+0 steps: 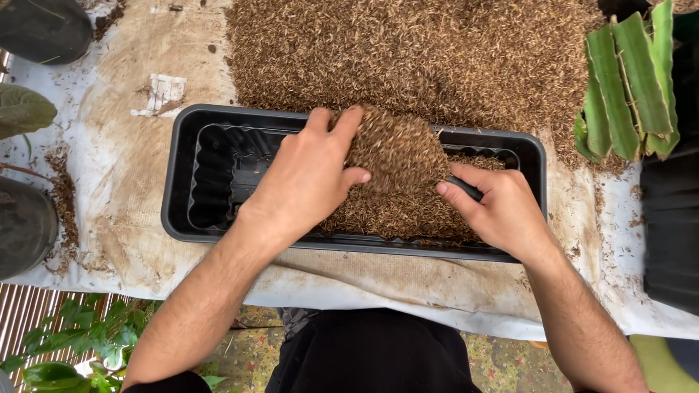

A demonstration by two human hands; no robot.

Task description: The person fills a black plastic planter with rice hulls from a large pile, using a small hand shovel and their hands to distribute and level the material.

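Forearms come up from the bottom of my view, over a dark lap. From where I sit, my left hand (309,178) is curled round a heaped mound of brown husk (397,149), fingers over its far side, thumb pressed into its near flank, so it is closed on loose material and not on anything solid. My right hand (502,211) is wrapped on what looks like a dark handle (466,189) under that mound; I think it belongs to a scoop, but the husk buries the rest, so I can't be sure.

The load sits over the black rectangular planter (218,116), right of its middle. The right end already holds husk (408,215); the left end shows bare ribbed bottom.

Risks as I judge them: the mound is piled high and only one palm walls it in, so a tilt would shed husk over the near rim onto the stained white cloth (124,182). Dumping it here would also leave the fill lopsided. The green cactus cuttings (630,80) lie near the right end; a wide elbow swing could knock them.
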